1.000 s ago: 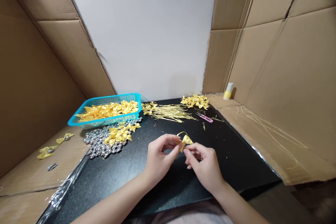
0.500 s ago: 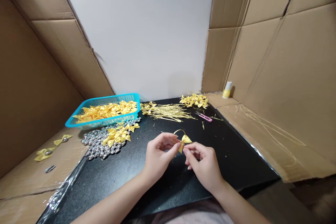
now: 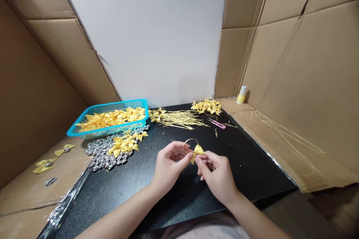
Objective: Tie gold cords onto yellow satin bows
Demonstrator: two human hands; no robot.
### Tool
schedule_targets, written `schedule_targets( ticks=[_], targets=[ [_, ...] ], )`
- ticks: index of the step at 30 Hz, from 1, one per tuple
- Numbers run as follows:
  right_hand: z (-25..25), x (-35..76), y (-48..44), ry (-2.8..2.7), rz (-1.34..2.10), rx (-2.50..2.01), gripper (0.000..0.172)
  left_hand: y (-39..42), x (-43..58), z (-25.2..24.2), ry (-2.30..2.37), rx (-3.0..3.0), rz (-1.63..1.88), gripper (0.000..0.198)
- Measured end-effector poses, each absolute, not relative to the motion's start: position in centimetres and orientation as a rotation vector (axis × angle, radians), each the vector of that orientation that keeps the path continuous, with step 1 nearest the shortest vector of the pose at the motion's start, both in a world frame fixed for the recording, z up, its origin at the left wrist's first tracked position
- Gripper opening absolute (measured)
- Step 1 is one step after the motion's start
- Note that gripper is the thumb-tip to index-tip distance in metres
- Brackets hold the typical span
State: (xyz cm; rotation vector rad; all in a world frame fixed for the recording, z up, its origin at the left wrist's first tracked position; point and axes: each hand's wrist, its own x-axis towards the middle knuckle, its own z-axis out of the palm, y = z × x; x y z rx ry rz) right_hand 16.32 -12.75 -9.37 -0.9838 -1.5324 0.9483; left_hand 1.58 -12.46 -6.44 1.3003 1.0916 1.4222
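Note:
A yellow ribbon bow (image 3: 199, 149) is pinched between my two hands above the black tabletop. My left hand (image 3: 174, 162) grips its left side between thumb and fingers. From the right, my right hand (image 3: 215, 173) pinches the bow's lower edge with thumb and forefinger. A thin gold cord (image 3: 191, 139) arcs in a loop above the bow, one end running down behind my left fingers. The bow's centre is partly covered by my fingertips.
A turquoise basket (image 3: 106, 133) holds many yellow bows. Silver beads (image 3: 103, 157) lie before it with bows (image 3: 123, 145) on top. Gold cords (image 3: 182, 118), finished-looking bows (image 3: 206, 106), pink thread snips (image 3: 217, 123) and a thread spool (image 3: 241, 95) stand farther back. Cardboard walls (image 3: 308, 82) flank the table.
Both hands keep their pinch on the bow, with barely any shift. The whole view has moved slightly, so the surroundings sit a little farther left.

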Motion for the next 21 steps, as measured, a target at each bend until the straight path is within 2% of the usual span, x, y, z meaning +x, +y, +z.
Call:
schedule_targets(
  ticks=[16, 21],
  targets=[
    [-9.45, 16.37, -12.61, -1.551, 0.923, -1.004, 0.027, -12.33, 1.36, -6.44, 1.033, 1.224, 1.34, 0.022],
    [-9.34, 16.43, -12.57, -1.504, 0.998, -0.948, 0.021, -12.34, 1.4, -6.17, 1.043, 1.224, 1.35, 0.022]
  ],
)
